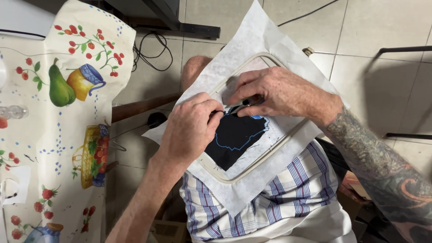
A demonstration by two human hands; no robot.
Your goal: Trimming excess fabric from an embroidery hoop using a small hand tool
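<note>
Hands working over embroidery hoop [234, 176] on lap: left hand [191, 128] is pinching black fabric [234, 137], right hand [274, 92] is gripping small scissors [245, 104].

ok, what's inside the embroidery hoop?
Inside the hoop: white backing carrying a black fabric patch outlined in blue stitching. Left hand and right hand cover its upper part; the dark tool's tip is hidden.

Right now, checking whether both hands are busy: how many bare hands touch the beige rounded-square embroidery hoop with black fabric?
2: the left hand rests on the hoop's left side; the right hand presses its top, holding a small dark tool.
</note>
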